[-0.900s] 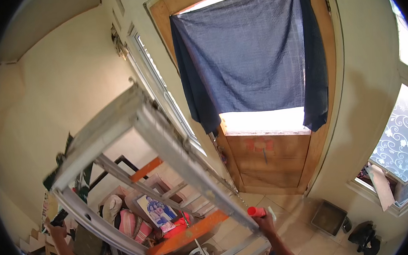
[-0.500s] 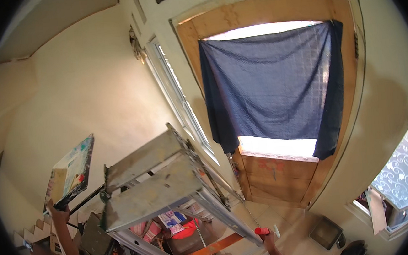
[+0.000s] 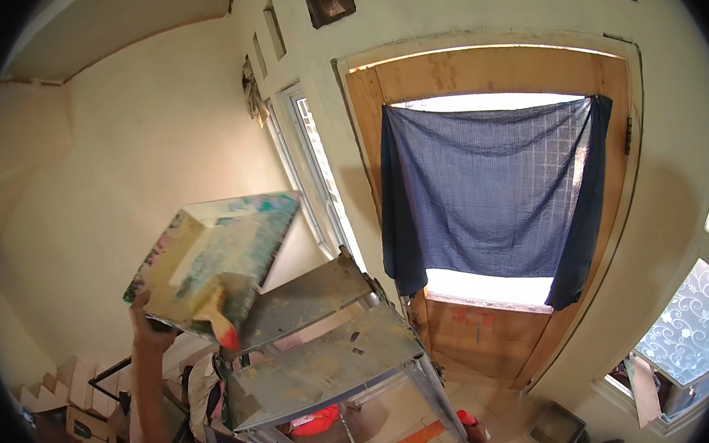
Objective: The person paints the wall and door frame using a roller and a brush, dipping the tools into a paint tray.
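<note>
A paint tray [image 3: 243, 234] smeared with white, green and blue paint is raised at the left, tilted, with my left hand [image 3: 150, 327] closed on its near edge. Inside it, toward the near side, lies a paintbrush [image 3: 214, 312] with a red-tipped handle. My right hand [image 3: 477, 441] is low by the right leg of a paint-spattered metal stepladder [image 3: 325, 372], closed around a red-handled tool [image 3: 466, 418]. That tool's working end is out of sight now. The stepladder's top stands between my hands, just right of the tray.
Ahead is a wooden door [image 3: 488, 336] with a dark blue cloth [image 3: 497, 185] hung over its opening. A dark basin [image 3: 556, 428] sits on the floor at the right, below an open patterned window [image 3: 691, 324]. Boxes [image 3: 88, 434] and other household things crowd the lower left.
My left hand has brought the tray rightward and up, toward the stepladder, turning its inside more into view. My right hand remains low by the ladder leg. The whole view has shifted.
</note>
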Motion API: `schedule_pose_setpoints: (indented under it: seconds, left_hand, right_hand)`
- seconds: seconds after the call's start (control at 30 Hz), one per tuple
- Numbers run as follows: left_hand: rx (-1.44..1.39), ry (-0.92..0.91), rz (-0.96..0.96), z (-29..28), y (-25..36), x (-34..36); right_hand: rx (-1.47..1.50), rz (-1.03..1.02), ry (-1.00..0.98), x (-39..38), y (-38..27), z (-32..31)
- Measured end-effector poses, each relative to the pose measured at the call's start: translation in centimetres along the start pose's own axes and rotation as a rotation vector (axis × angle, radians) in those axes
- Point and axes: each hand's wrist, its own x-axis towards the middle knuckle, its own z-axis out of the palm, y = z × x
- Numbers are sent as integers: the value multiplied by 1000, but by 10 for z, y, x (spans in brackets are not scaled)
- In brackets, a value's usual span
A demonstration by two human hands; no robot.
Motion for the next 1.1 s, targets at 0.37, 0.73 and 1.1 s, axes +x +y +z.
schedule_pose_setpoints:
  seconds: [0.37, 0.73, 1.1]
  left_hand:
    - [14, -141, -153, 87, -53, 22]
    - [205, -165, -250, 81, -52, 26]
    - [125, -123, -333, 76, -61, 23]
  right_hand:
    - [17, -77, -58, 21, -26, -17]
    - [486, -276, -205, 22, -98, -40]
    - [454, -434, -100, -71, -272, 14]
